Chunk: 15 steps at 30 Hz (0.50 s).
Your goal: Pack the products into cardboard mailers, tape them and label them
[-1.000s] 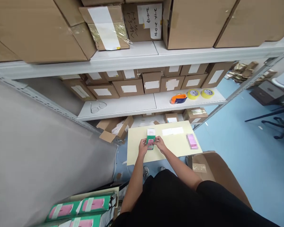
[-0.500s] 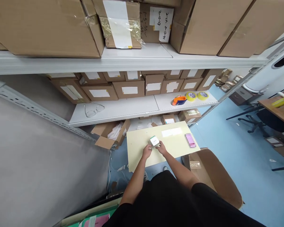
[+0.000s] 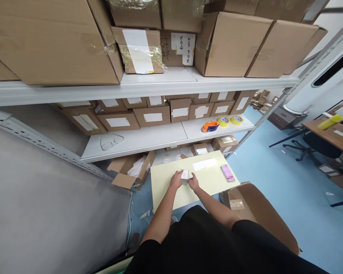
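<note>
A small white box is held over the pale yellow board, its printed white face turned up toward me. My left hand grips its left side, thumb along the edge. At the box's lower right corner is my right hand, fingers closed in on it and one finger raised apart. My fingers partly hide the lower side of the box. On the board beyond lie a white paper strip and, to the right, a pink pixelated item.
A shelf ahead carries cardboard boxes, eyeglasses, an orange and blue tape dispenser and yellow tape rolls. An open carton stands left of the board; a large open carton stands at right.
The box has been turned in my hands, its printed face now tipped differently. My left hand has shifted higher along its side, and the right has one finger lifted. The view has tilted upward.
</note>
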Each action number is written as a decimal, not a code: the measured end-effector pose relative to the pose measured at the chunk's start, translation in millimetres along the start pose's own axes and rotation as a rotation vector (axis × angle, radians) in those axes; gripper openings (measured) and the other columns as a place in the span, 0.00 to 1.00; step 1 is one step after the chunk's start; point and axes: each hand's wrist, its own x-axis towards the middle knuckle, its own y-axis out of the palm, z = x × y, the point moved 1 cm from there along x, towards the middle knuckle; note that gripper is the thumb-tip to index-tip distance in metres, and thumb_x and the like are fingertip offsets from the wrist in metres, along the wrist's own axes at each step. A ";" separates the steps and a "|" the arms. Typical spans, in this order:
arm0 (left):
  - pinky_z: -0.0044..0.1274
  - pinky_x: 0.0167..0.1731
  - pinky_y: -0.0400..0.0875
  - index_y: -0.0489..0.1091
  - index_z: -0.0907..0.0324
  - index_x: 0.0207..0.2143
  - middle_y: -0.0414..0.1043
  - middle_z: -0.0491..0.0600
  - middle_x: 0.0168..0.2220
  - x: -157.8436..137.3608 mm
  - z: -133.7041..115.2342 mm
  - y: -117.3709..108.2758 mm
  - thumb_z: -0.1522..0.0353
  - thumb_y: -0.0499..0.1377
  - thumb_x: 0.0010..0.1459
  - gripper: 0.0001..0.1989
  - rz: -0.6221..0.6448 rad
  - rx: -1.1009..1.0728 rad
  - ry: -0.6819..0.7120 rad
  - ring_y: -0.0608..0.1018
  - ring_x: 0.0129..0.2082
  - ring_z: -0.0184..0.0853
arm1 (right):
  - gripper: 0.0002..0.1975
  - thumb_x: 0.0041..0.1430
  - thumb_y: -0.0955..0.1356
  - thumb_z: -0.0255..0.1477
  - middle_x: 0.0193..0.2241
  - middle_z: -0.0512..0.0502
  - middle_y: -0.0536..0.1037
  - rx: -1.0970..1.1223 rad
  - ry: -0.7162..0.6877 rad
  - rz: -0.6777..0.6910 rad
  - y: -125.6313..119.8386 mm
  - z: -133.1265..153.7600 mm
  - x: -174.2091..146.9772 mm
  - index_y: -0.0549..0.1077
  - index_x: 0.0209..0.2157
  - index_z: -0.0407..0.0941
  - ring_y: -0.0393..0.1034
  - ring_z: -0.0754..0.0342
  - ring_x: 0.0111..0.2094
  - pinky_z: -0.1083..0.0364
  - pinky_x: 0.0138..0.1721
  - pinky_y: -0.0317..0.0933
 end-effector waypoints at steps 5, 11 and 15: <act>0.28 0.53 0.70 0.59 0.58 0.70 0.72 0.60 0.59 -15.5 -6.0 15.5 0.73 0.60 0.62 0.34 -0.003 0.107 -0.099 0.77 0.55 0.44 | 0.49 0.41 0.68 0.23 0.62 0.39 0.71 0.244 -0.045 0.183 -5.5 2.2 18.3 0.59 0.68 0.51 0.75 0.43 0.54 0.45 0.51 0.72; 0.29 0.56 0.68 0.77 0.57 0.52 0.69 0.58 0.62 -12.1 -8.3 10.2 0.69 0.63 0.60 0.17 -0.184 0.155 -0.023 0.71 0.61 0.45 | 0.54 0.37 0.71 0.20 0.69 0.38 0.60 0.365 -0.080 0.322 -5.8 -6.7 23.4 0.56 0.69 0.53 0.69 0.40 0.60 0.45 0.51 0.71; 0.27 0.52 0.69 0.77 0.54 0.48 0.76 0.53 0.55 -1.7 -5.6 -5.0 0.69 0.65 0.58 0.15 -0.137 0.093 0.044 0.77 0.54 0.42 | 0.52 0.39 0.71 0.20 0.67 0.36 0.64 0.351 -0.073 0.282 -4.7 -4.2 28.3 0.56 0.69 0.50 0.73 0.43 0.56 0.45 0.53 0.70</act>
